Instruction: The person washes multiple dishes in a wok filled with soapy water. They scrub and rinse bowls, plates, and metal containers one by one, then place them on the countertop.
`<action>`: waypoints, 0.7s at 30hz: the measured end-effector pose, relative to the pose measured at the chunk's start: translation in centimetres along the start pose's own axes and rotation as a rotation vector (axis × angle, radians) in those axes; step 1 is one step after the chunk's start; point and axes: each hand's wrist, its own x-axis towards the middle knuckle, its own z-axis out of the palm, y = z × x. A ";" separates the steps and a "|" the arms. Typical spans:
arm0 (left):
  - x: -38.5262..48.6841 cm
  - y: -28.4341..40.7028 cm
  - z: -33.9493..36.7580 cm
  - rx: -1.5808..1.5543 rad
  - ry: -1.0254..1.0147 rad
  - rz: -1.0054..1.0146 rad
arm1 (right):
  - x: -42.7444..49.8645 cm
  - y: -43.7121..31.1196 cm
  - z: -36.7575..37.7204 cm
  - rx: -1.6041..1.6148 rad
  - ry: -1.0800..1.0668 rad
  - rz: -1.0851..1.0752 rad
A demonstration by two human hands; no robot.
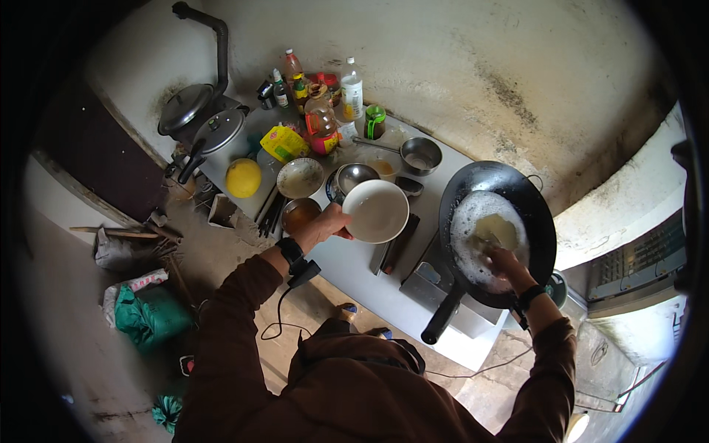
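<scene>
My left hand [330,222] grips the rim of a white bowl [376,213], tilted so that its pale inside faces me. No food shows in it. My right hand [505,264] reaches down into a black wok [460,191] that stands on a metal stove [435,282]. White foamy liquid [471,216] fills the wok's bottom, with a yellowish patch [498,228] in front of my fingers. My right fingertips are blurred against the liquid, so I cannot tell whether they hold something. The wok's handle [443,314] points towards me.
Left of the white bowl stand a patterned bowl [300,177], a bowl of brown liquid [299,213] and a steel bowl [355,177]. Behind are a small saucepan [421,155], bottles [351,91] and a yellow round fruit [243,178]. A pressure cooker [219,133] stands far left.
</scene>
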 end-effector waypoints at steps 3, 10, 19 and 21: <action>2.1 -6.4 -1.2 -0.061 0.074 -0.067 | 0.3 0.0 -0.3 -0.178 -0.212 0.068; 5.9 -13.7 -2.0 -0.026 0.136 -0.109 | -0.8 -1.5 -1.9 -0.026 -0.125 0.054; 6.3 -16.8 -4.0 -0.265 -0.005 -0.120 | -1.3 -3.7 -3.1 -0.020 -0.115 0.127; 4.4 -16.0 -5.5 -0.183 0.030 -0.200 | -1.3 -3.9 -3.2 -0.016 -0.129 0.162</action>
